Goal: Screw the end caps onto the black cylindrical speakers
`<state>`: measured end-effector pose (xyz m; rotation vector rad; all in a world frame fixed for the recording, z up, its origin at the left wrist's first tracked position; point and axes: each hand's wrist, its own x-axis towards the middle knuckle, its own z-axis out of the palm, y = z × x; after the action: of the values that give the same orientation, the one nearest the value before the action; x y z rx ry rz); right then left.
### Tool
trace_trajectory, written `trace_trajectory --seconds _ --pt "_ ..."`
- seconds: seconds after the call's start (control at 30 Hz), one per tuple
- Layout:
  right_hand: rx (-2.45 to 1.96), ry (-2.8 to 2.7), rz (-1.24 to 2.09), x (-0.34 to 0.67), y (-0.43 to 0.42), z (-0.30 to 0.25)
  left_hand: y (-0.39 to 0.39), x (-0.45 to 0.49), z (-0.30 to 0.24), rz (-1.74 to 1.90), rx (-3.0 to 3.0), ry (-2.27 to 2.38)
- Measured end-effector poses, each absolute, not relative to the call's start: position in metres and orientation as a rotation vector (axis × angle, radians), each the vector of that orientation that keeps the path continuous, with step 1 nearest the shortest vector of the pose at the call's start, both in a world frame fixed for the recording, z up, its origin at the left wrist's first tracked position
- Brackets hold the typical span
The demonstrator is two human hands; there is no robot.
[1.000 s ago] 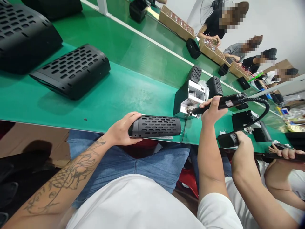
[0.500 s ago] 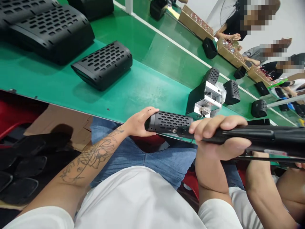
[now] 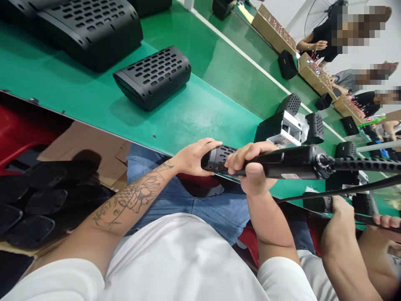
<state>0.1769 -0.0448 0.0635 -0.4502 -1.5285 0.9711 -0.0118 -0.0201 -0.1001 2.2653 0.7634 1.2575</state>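
My left hand (image 3: pixel 200 159) is closed around the end of a black slotted housing (image 3: pixel 223 154) at the near edge of the green bench. My right hand (image 3: pixel 253 167) grips a black electric screwdriver (image 3: pixel 290 163), held roughly level, with a coiled sleeve and cord at its rear end. The screwdriver's front points at the side of the housing, but my fingers hide its tip. Part of the housing is also covered by my right hand. A similar slotted housing (image 3: pixel 153 77) stands farther up the bench.
Larger black housings (image 3: pixel 94 33) stand at the upper left. Right of centre is a black and silver machine (image 3: pixel 283 129). A co-worker's arm (image 3: pixel 341 246) is close on my right. People work behind boxes (image 3: pixel 316 75) across the bench. Black parts (image 3: pixel 40 205) lie at lower left.
My right hand has moved left with the screwdriver and now covers more of the housing. My left hand keeps its hold. The camera view has shifted slightly.
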Motion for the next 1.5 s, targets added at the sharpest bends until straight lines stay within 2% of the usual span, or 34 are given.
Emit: trace_trajectory --seconds 0.57,0.73,1.0,1.23,1.5 --pt "-0.452 -1.587 1.135 0.174 -0.046 0.063 -0.020 -0.011 -0.101 1.190 2.267 0.800" --pt "-0.501 -1.505 1.013 0.183 -0.054 0.069 -0.027 -0.009 -0.103 1.196 2.244 0.868" --pt "-0.434 -1.279 0.808 0.220 -0.084 0.078 -0.092 0.005 -0.055 1.619 2.166 0.915" --pt "-0.578 -1.307 0.787 0.236 -0.095 0.064 -0.104 0.016 -0.032 1.528 2.013 0.676" --pt "-0.399 -1.302 0.931 0.253 -0.107 0.063 -0.119 0.020 -0.023 1.410 1.743 0.673"
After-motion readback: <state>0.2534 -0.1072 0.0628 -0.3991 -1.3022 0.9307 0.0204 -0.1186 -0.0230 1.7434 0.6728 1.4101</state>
